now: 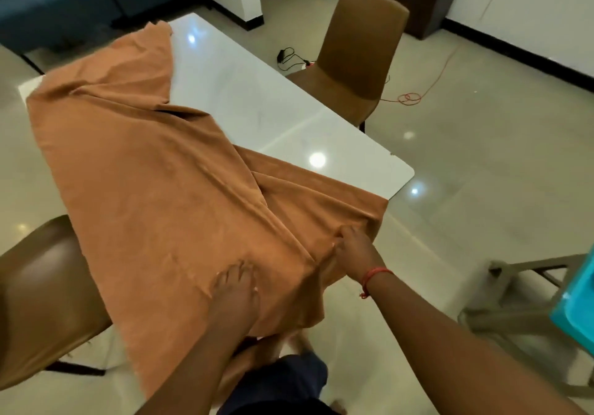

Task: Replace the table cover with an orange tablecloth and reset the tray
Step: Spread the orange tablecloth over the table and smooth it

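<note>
1. The orange tablecloth (154,189) hides the table's (244,93) near and left edges from us.
2. The frame's right edge cuts off a turquoise object (578,305); we cannot identify it.

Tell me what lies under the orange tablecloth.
The orange tablecloth partly covers the white table, bare on the right. The left hand presses it; the right hand pinches a fold. Anything else beneath is hidden.
</note>
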Demonstrator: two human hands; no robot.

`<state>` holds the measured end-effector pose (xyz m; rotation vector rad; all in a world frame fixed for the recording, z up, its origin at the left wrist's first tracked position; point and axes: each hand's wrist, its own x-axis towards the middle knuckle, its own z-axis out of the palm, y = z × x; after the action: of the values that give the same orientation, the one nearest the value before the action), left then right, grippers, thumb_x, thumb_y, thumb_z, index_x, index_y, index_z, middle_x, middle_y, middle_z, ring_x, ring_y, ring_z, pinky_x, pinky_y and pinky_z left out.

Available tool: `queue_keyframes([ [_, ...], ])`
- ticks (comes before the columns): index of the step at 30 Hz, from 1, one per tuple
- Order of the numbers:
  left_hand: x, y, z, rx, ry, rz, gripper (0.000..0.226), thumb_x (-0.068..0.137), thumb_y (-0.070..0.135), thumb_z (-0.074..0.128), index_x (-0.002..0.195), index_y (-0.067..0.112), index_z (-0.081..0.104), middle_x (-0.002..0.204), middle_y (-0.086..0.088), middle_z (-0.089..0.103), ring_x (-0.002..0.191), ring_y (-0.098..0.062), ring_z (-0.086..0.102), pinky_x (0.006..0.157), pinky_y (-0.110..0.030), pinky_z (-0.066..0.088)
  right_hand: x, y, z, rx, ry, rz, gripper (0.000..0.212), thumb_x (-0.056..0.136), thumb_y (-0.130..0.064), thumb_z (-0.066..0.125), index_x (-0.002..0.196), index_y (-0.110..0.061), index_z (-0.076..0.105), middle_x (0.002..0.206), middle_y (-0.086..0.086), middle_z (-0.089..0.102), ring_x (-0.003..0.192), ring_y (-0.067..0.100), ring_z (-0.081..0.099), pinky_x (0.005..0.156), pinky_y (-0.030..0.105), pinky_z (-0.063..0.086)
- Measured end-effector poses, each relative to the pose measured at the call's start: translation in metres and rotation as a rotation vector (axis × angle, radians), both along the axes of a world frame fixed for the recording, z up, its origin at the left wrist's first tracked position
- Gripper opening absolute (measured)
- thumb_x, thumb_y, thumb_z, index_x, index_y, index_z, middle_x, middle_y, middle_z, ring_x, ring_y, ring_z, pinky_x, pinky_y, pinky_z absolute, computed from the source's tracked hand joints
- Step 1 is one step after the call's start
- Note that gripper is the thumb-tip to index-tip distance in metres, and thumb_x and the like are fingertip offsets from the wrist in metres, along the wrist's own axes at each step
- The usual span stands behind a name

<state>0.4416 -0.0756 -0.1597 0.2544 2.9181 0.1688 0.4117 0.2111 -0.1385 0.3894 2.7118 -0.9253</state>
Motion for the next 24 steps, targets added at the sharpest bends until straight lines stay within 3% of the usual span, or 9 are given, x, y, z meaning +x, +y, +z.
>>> queue_keyframes([
  [5, -0.039, 0.073, 0.01, 0.126, -0.006, -0.123, 0.063, 0.085, 0.042, 0.024, 0.14, 0.023, 0.046, 0.146, -0.003, 0.045, 0.134, -0.019, 0.042, 0.117, -0.04, 0.027, -0.072, 0.055, -0.007, 0.194, 0.024, -0.073, 0.045, 0.095, -0.025, 0.048, 0.138, -0.013, 0.044, 0.147, 0.01, 0.041, 0.13, 0.034, 0.045, 0.105, 0.045, 0.045],
  [7, -0.057, 0.104, 0.009, 0.137, -0.018, -0.191, 0.067, 0.083, 0.046, 0.022, 0.14, 0.022, 0.048, 0.147, -0.003, 0.046, 0.135, -0.02, 0.042, 0.118, -0.042, 0.027, -0.091, 0.078, -0.011, 0.216, -0.02, -0.076, 0.054, 0.094, -0.026, 0.052, 0.144, -0.011, 0.039, 0.15, 0.012, 0.039, 0.137, 0.032, 0.039, 0.11, 0.043, 0.04],
  [11, -0.106, 0.161, 0.011, 0.194, 0.021, -0.272, 0.046, 0.091, 0.043, 0.038, 0.126, 0.023, 0.061, 0.128, 0.001, 0.061, 0.115, -0.017, 0.059, 0.104, -0.036, 0.044, -0.114, 0.102, -0.018, 0.299, -0.178, 0.167, 0.047, 0.094, -0.028, 0.049, 0.138, -0.017, 0.039, 0.129, 0.011, 0.052, 0.116, 0.031, 0.052, 0.093, 0.041, 0.049],
  [15, -0.145, 0.206, 0.019, 0.275, -0.058, -0.102, 0.036, 0.098, 0.037, 0.041, 0.128, 0.023, 0.054, 0.13, 0.004, 0.057, 0.116, -0.013, 0.052, 0.103, -0.03, 0.039, -0.129, 0.118, -0.009, -0.063, -0.384, 0.316, 0.011, 0.091, -0.029, 0.052, 0.101, -0.022, 0.05, 0.09, 0.001, 0.061, 0.083, 0.021, 0.059, 0.068, 0.032, 0.047],
  [17, -0.162, 0.227, 0.024, 0.29, -0.056, 0.014, 0.033, 0.098, 0.047, 0.037, 0.117, 0.028, 0.057, 0.119, 0.008, 0.061, 0.104, -0.008, 0.055, 0.096, -0.028, 0.045, -0.143, 0.138, 0.005, -0.227, -0.375, 0.334, 0.011, 0.088, -0.026, 0.056, 0.079, -0.02, 0.055, 0.079, -0.005, 0.057, 0.075, 0.015, 0.056, 0.065, 0.029, 0.044],
  [20, -0.191, 0.266, 0.031, 0.387, -0.083, 0.321, 0.046, 0.092, 0.07, 0.031, 0.095, 0.032, 0.057, 0.093, 0.014, 0.063, 0.081, -0.003, 0.058, 0.079, -0.028, 0.051, -0.162, 0.175, 0.027, -0.56, -0.302, 0.236, 0.011, 0.088, -0.011, 0.056, 0.078, -0.008, 0.057, 0.071, 0.0, 0.056, 0.063, 0.013, 0.052, 0.056, 0.028, 0.043],
  [22, -0.209, 0.295, 0.039, 0.442, -0.123, 0.477, 0.06, 0.083, 0.083, 0.03, 0.089, 0.032, 0.059, 0.085, 0.014, 0.065, 0.077, -0.005, 0.061, 0.078, -0.027, 0.051, -0.171, 0.197, 0.037, -0.751, -0.337, 0.279, 0.016, 0.089, -0.005, 0.058, 0.073, -0.01, 0.056, 0.068, 0.005, 0.056, 0.061, 0.017, 0.053, 0.053, 0.029, 0.043],
  [24, -0.225, 0.328, 0.048, 0.5, -0.233, 0.554, 0.048, 0.087, 0.072, 0.041, 0.094, 0.029, 0.06, 0.094, 0.011, 0.067, 0.086, -0.01, 0.064, 0.084, -0.03, 0.051, -0.187, 0.213, 0.046, -0.797, -0.466, 0.475, 0.019, 0.087, -0.009, 0.061, 0.071, -0.018, 0.058, 0.069, 0.004, 0.061, 0.064, 0.019, 0.059, 0.055, 0.03, 0.045],
])
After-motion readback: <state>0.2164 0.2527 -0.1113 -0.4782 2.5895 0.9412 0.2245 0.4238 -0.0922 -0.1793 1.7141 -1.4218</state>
